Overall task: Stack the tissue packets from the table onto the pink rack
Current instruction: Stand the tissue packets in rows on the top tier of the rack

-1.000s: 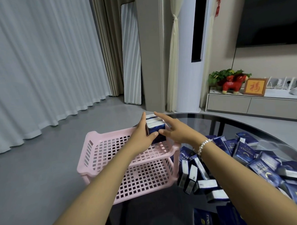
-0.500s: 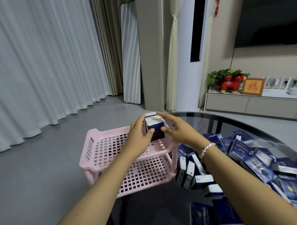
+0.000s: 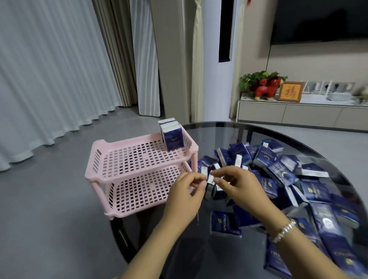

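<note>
Both hands at packet pile, frame centre
Left hand and right hand fingers pinch upright tissue packets; pink rack upper left

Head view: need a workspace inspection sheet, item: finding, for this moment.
Surface: round dark glass table, glossy.
Job's things: pink rack with two tiers, at the table's left edge; small upright stack of tissue packets in the top tier's far right corner; bottom tier bare.
Clutter: loose pile of blue packets across the table's right side.
Grippers: left hand and right hand both pinch a packet beside the rack.
Cables: some near wall sockets, blurred.
Surroundings: curtains, TV, low cabinet with red figurine.
</note>
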Tool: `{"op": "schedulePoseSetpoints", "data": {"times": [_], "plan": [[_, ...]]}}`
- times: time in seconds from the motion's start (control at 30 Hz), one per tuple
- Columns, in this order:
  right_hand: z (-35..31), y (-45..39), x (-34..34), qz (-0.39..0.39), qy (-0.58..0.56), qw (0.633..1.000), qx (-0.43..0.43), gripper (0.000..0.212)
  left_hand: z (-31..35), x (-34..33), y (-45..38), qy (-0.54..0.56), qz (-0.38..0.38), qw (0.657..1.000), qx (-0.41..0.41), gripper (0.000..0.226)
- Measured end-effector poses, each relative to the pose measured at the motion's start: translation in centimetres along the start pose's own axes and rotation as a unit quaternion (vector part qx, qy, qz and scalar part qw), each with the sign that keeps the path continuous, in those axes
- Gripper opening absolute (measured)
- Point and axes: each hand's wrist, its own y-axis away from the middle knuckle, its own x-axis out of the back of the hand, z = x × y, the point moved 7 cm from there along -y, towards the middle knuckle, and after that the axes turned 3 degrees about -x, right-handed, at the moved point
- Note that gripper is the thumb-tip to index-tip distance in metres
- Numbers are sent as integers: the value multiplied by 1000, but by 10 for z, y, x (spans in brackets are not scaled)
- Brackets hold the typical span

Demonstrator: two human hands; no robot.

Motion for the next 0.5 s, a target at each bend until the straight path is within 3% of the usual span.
{"op": "schedulePoseSetpoints", "data": {"times": [0.17,0.27,0.4,0.5], "plan": [[40,40,-10,-49,51,995,-65,19,-29,-37,34,-5,-54,995,89,11],[53,56,-16,-58,100,991,-73,24,-46,-54,46,-21,-87,984,152,27],[59,69,-13,-6,126,991,-46,26,-60,-73,56,-33,-155,969,191,57],[66,78,-5,61,164,984,-41,30,-63,-78,56,-51,-176,966,182,50]]}}
